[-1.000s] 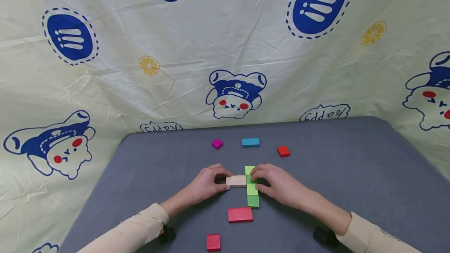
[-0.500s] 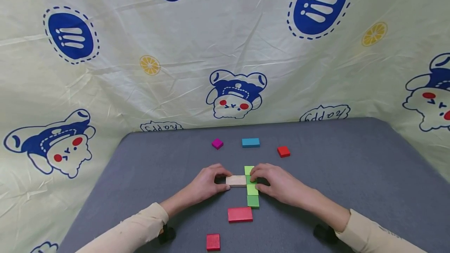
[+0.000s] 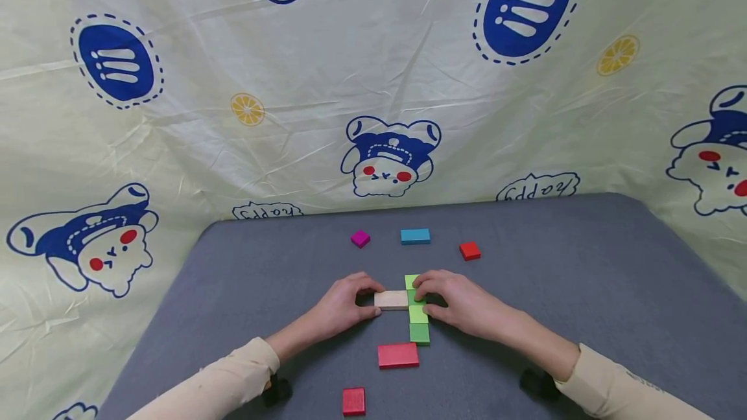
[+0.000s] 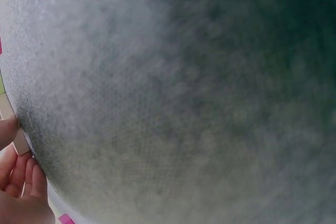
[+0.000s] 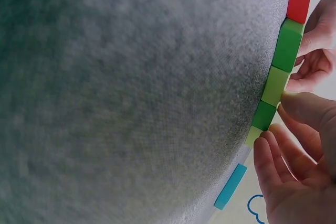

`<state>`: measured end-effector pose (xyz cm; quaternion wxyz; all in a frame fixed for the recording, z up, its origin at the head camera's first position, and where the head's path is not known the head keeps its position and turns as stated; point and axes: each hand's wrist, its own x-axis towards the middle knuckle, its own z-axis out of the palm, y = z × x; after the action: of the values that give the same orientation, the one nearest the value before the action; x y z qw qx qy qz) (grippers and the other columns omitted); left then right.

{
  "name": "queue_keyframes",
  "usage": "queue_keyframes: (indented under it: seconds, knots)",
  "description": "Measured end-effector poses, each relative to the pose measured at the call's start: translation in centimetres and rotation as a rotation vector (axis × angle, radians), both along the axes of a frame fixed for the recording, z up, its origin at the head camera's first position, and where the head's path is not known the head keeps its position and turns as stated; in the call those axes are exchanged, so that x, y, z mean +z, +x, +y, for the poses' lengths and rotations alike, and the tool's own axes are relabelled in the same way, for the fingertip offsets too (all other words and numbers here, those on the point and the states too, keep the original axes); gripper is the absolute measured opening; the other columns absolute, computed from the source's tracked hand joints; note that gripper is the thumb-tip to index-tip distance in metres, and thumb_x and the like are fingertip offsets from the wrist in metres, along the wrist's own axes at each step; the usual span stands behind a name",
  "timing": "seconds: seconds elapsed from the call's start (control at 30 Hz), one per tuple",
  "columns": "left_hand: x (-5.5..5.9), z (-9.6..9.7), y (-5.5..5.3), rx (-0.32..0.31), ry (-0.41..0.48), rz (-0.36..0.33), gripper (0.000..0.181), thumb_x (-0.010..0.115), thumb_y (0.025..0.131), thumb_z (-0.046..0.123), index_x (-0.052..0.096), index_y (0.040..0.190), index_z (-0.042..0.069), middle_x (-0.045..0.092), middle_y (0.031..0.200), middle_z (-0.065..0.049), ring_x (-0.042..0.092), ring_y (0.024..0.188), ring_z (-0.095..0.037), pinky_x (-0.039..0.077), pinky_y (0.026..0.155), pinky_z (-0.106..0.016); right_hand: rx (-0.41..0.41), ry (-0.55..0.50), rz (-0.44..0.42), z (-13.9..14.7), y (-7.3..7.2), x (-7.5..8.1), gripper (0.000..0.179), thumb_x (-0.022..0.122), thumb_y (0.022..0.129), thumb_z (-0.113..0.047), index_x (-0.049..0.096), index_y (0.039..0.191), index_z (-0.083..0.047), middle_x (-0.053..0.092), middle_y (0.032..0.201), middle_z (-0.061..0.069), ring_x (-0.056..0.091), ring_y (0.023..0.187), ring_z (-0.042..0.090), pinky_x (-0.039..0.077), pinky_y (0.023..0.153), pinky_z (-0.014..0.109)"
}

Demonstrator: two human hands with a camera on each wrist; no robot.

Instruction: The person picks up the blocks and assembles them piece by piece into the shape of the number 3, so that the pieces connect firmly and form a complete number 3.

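My left hand (image 3: 344, 303) pinches the left end of a pale wooden block (image 3: 391, 301) between thumb and fingers. This block lies flat, its right end against a row of alternating light green and green blocks. From far to near, these are a light green block (image 3: 411, 281), a green block (image 3: 411, 298), a second light green block (image 3: 418, 314) and a second green block (image 3: 419, 334). My right hand (image 3: 461, 306) holds the row from the right, fingers curled over the second block and thumb at the nearer light green one. Its fingertips partly hide the two farther blocks.
A red rectangular block (image 3: 399, 356) lies just nearer than the row, with a red square block (image 3: 353, 401) closer to me. Farther back on the grey table (image 3: 262, 264) lie a magenta block (image 3: 360, 239), a blue block (image 3: 415, 236) and another red block (image 3: 469, 251). A printed cloth (image 3: 303, 141) hangs behind.
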<state>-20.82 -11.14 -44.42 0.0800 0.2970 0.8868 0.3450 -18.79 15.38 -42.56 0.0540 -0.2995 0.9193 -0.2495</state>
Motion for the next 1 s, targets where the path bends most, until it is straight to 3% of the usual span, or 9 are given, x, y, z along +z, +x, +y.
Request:
queue_keyframes:
  seconds: [0.83,1.0]
  knots:
    - [0.1,-0.4,0.4,0.001,0.018,-0.017,0.039,0.075,0.089,0.017,0.064,0.126,0.011,0.06,0.116,0.002,0.056,0.106,-0.013,0.046,0.095,-0.035,0.012,-0.006,0.014,0.0,-0.3,-0.1,0.022,0.075,0.087,-0.014,0.071,0.108,-0.017,0.059,0.123,-0.001,0.054,0.116,0.021,0.047,0.096,0.042]
    - [-0.1,-1.1,1.1,0.039,0.05,-0.009,0.04,0.075,0.088,0.017,0.063,0.127,0.011,0.061,0.119,0.001,0.057,0.109,-0.015,0.047,0.096,-0.037,0.017,-0.01,0.011,0.1,-0.3,0.0,0.022,0.075,0.087,-0.014,0.071,0.108,-0.017,0.06,0.122,-0.001,0.055,0.115,0.021,0.047,0.095,0.042]
